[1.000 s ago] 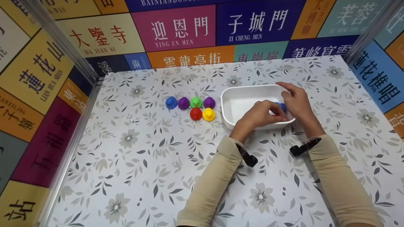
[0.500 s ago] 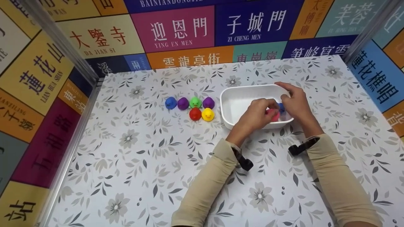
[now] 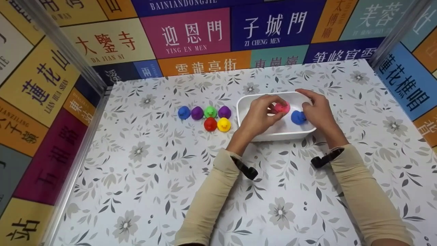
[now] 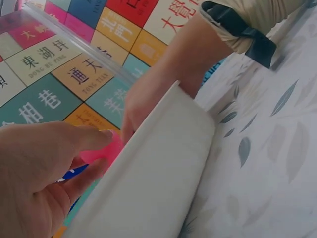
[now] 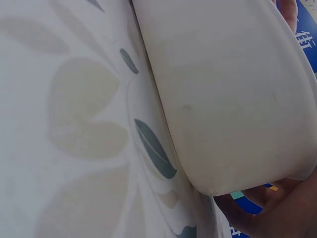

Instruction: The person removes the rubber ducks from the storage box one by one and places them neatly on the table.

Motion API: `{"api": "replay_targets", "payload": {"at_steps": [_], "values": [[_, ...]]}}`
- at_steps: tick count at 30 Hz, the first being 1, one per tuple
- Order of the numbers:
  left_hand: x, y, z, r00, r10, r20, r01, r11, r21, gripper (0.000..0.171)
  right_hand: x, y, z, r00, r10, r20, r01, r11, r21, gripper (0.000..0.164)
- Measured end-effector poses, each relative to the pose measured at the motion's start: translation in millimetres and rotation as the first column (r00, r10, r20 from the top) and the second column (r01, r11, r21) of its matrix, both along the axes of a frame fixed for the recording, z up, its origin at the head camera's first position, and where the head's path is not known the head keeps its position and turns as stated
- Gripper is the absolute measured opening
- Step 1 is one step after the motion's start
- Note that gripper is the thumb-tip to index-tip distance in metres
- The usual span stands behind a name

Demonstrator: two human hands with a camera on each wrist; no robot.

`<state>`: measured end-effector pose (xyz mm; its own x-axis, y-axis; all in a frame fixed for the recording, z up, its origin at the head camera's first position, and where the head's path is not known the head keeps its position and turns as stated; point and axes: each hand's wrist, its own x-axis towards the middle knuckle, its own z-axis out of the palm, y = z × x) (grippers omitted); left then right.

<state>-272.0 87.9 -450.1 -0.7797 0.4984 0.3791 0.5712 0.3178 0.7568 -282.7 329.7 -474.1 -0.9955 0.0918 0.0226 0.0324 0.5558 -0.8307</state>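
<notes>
My left hand (image 3: 260, 115) is over the white plastic tub (image 3: 244, 102) and pinches a pink rubber duck (image 3: 282, 107) between thumb and fingers. In the left wrist view the pink duck (image 4: 110, 149) shows partly, behind the tub's near wall (image 4: 158, 168). My right hand (image 3: 319, 112) grips the right end of the tub, thumb inside the rim and fingers outside. Under that thumb, on the tub floor, lies a blue rubber duck (image 3: 298, 117). From the right wrist the tub's outer wall (image 5: 233, 99) fills much of the view, with the fingers (image 5: 267, 210) bent against its end.
Left of the tub, a back row holds a blue duck (image 3: 184, 112), a purple duck (image 3: 197, 113), a green duck (image 3: 210, 112) and another purple duck (image 3: 224, 112). In front sit a red duck (image 3: 210, 124) and a yellow duck (image 3: 224, 124). Printed panels (image 3: 191, 34) border the table.
My left hand has moved left and back within the tub, carrying the pink duck away from the right end. The blue duck now shows more fully. The right hand has stayed at the rim.
</notes>
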Motion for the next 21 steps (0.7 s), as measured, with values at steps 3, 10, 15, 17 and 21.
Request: {"api": "replay_targets", "payload": {"at_steps": [3, 10, 15, 17, 21], "values": [[0.9, -11, 1.4, 0.999, -0.007, -0.032, 0.009, 0.999, 0.036, 0.022, 0.1, 0, -0.5, 1.0, 0.001, 0.001, -0.001, 1.0, -0.007, 0.06], [7.2, -32, 2.9, 0.988, -0.016, -0.157, 0.021, 0.999, 0.031, 0.019, 0.2, -1, -0.7, 1.0, -0.006, -0.004, 0.006, 1.0, 0.003, 0.061], [12.8, -45, 0.2, 0.98, -0.017, -0.2, 0.013, 1.0, -0.023, 0.018, 0.0, -1, -0.3, 1.0, -0.014, -0.003, 0.014, 1.0, 0.005, 0.062], [15.3, -51, -2.1, 0.981, -0.019, -0.194, 0.011, 0.999, -0.044, 0.018, -0.2, 0, -0.5, 1.0, -0.016, 0.0, 0.016, 1.0, 0.003, 0.063], [19.7, -62, -6.1, 0.981, -0.022, -0.193, 0.008, 0.998, -0.069, 0.019, -0.9, -1, -0.5, 1.0, -0.015, 0.005, 0.015, 1.0, -0.003, 0.063]]}}
